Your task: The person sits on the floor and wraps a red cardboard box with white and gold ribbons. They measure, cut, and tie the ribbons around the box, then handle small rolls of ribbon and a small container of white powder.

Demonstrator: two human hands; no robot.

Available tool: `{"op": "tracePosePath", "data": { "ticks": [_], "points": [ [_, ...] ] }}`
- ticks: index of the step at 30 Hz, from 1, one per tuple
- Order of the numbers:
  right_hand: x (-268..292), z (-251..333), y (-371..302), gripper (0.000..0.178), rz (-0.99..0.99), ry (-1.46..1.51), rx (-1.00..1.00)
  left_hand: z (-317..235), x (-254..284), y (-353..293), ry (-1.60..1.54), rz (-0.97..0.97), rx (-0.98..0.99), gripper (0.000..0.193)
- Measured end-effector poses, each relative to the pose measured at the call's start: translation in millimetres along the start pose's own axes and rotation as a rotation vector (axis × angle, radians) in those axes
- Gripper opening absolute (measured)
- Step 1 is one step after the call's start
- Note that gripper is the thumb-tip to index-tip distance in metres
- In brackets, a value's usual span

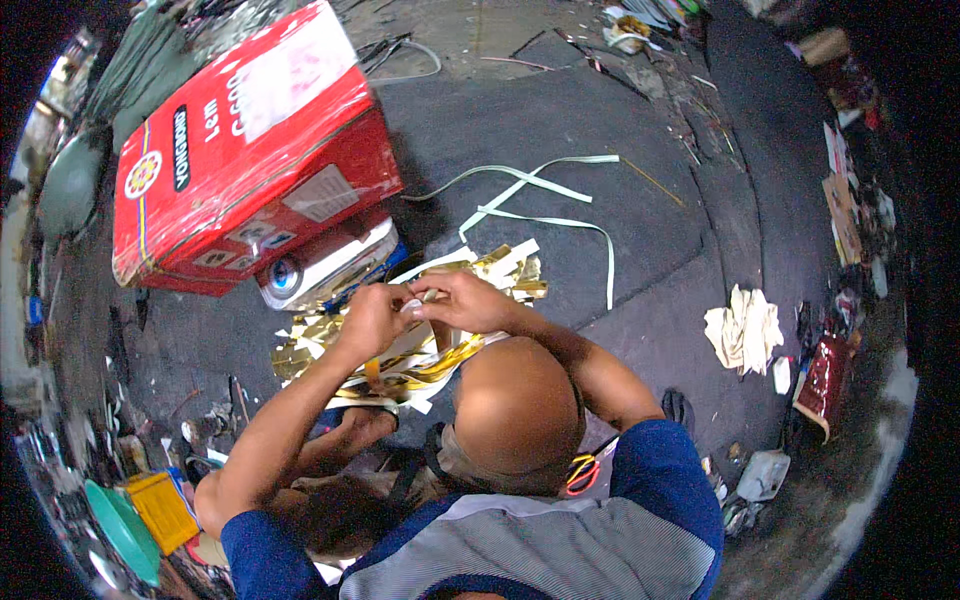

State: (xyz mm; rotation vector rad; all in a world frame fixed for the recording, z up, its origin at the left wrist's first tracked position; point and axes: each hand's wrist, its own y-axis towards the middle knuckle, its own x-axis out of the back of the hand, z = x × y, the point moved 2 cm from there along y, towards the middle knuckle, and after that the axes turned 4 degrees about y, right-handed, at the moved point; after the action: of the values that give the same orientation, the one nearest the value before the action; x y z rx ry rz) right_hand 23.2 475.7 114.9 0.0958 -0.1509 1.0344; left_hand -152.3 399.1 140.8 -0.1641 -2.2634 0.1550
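Note:
My left hand (375,316) and my right hand (467,301) meet fingertip to fingertip in front of me. Both are closed in a pinch on a small white piece (413,304), partly hidden by the fingers; whether it is the end of a strip I cannot tell. Beneath and around them spreads a loose bundle of shiny gold and white strips (455,360). Part of that bundle is covered by my hands and forearms. Just beyond my left hand lies a white and blue box (335,262), beside a large red carton (265,165).
Several loose white strips (560,222) lie on the dark floor ahead. To the right are a crumpled cream cloth (743,330) and a dark red packet (826,385). A teal basin (118,530) and a yellow container (163,508) stand at the lower left. Orange-and-yellow loops (582,474) show beside me.

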Motion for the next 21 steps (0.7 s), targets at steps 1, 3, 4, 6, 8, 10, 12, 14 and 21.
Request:
{"op": "tracePosePath", "data": {
  "ticks": [1,3,4,6,8,10,12,14,21],
  "points": [
    [5.9,18.1,1.3,0.038,0.04,-0.077,-0.008,-10.5,16.4,-2.3,-0.077,0.014,0.077,0.02],
    [18.7,53.5,-0.7,0.028,0.119,-0.237,-0.033,-28.4,30.4,-8.6,0.069,0.033,0.014,0.019],
    [21.8,46.4,-3.7,0.025,0.1,-0.388,0.01,-32.9,32.0,-14.7,0.122,-0.003,-0.04,0.018],
    [30.1,61.4,-6.6,0.024,0.063,-0.529,0.28,-39.8,37.9,-24.9,0.183,-0.081,-0.194,0.019],
    [35.1,68.9,-7.8,0.02,0.107,-0.519,0.297,-43.2,48.3,-33.4,0.1,0.113,-0.029,0.02],
    [54.2,87.2,-8.5,0.018,0.06,-0.515,0.206,-43.5,67.9,-50.4,-0.005,0.276,0.086,0.023],
    [80.5,109.5,-11.8,0.016,0.015,-0.438,0.093,-22.8,81.3,-74.3,-0.38,0.194,0.119,0.017],
    [114.2,131.2,-19.6,0.019,-0.04,-0.402,-0.05,-24.9,127.3,-89.3,-0.427,0.125,0.168,0.014],
    [141.5,224.9,53.8,0.02,0.044,-0.331,-0.033,-0.8,318.1,-135.1,-0.283,-0.158,0.289,0.017]
  ]
}}
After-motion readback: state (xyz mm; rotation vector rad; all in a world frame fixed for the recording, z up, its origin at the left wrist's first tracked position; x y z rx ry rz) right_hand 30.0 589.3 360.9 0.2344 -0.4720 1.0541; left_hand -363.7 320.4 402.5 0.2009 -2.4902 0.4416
